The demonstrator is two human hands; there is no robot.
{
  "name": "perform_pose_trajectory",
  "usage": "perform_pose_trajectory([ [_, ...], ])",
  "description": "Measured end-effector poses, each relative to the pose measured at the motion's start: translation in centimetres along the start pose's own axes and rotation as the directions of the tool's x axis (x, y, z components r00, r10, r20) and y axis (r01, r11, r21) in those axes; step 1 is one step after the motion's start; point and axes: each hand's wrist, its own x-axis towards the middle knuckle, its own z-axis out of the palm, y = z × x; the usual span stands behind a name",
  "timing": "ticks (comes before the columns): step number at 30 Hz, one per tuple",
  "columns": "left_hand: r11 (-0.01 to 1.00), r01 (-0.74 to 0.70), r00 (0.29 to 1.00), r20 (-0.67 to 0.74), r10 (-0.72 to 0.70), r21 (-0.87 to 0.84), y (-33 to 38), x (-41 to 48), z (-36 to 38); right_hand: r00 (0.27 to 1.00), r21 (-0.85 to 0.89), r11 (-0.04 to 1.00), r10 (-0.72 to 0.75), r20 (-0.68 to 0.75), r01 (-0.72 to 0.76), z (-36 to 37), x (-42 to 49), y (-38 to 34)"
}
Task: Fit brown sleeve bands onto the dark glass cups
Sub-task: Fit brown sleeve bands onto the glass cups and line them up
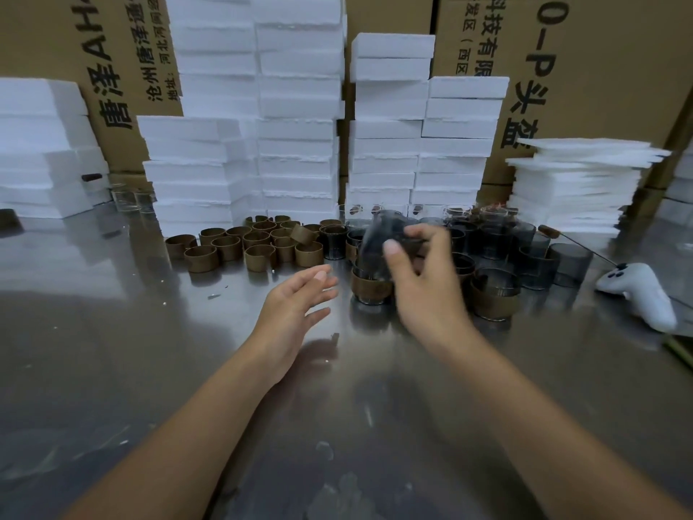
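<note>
My right hand point(420, 272) grips a bare dark glass cup point(378, 238), blurred by motion, lifted above the table. Under it stands a cup with a brown sleeve band point(371, 289) around it; another banded cup point(495, 294) stands to its right. My left hand point(296, 298) hovers open over the steel table, fingers straight, holding nothing. Several loose brown sleeve bands point(247, 245) stand in a cluster at the back left of my hands. Several bare dark glass cups point(525, 245) crowd the back right.
Tall stacks of white foam blocks point(296, 118) and cardboard boxes point(607, 69) wall off the back of the steel table point(150, 350). A white game controller point(641, 294) lies at the right. Thin foam sheets point(577, 185) are piled back right. Clear glasses point(131, 198) stand back left.
</note>
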Motion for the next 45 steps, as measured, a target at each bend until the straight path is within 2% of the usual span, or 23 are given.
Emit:
perform_pose_trajectory([
  [6, 0.996, -0.07, 0.995, 0.079, 0.066, 0.055, 0.1, -0.6, -0.3, 0.986, 0.023, 0.994, 0.1, 0.133, -0.104, 3.4, -2.7, 2.1],
  [13, 0.998, -0.034, 0.992, 0.12, 0.027, 0.056, -0.1, -0.4, -0.1, 0.978, -0.015, 0.998, 0.057, 0.203, -0.055, 2.7, -2.9, 3.8],
  [19, 0.995, -0.012, 0.989, 0.149, -0.002, 0.095, 0.0, -0.5, -0.1, 0.954, -0.023, 0.996, 0.087, 0.285, -0.084, 3.0, -2.7, 4.4],
  [22, 0.995, -0.017, 0.988, 0.153, 0.002, 0.095, 0.0, -0.5, 0.1, 0.954, -0.011, 0.993, 0.114, 0.277, -0.116, 3.0, -2.6, 4.4],
  [24, 0.994, -0.033, 0.994, 0.106, 0.022, 0.103, 0.1, -0.6, 0.4, 0.962, -0.002, 0.992, 0.125, 0.244, -0.128, 3.0, -2.5, 4.5],
  [28, 0.954, -0.2, 0.979, 0.01, 0.203, 0.223, 0.9, -1.1, 0.7, 0.973, 0.004, 0.988, 0.151, 0.176, -0.155, 3.0, -2.2, 4.7],
  [32, 0.832, -0.381, 0.924, 0.13, 0.36, 0.403, 1.1, -1.9, 1.0, 0.975, 0.014, 0.988, 0.148, 0.167, -0.153, 3.1, -2.3, 4.8],
  [34, 0.75, -0.413, 0.91, 0.216, 0.353, 0.517, 0.7, -2.1, 1.1, 0.977, 0.019, 0.988, 0.148, 0.156, -0.153, 3.0, -2.2, 4.9],
  [36, 0.701, -0.411, 0.911, 0.236, 0.338, 0.583, 0.5, -2.0, 1.0, 0.979, 0.022, 0.988, 0.148, 0.139, -0.152, 3.0, -2.2, 4.9],
  [45, 0.754, -0.353, 0.935, 0.188, 0.299, 0.554, 0.4, -1.7, 0.8, 0.972, 0.073, 0.984, 0.147, 0.182, -0.163, 2.7, -2.6, 4.2],
])
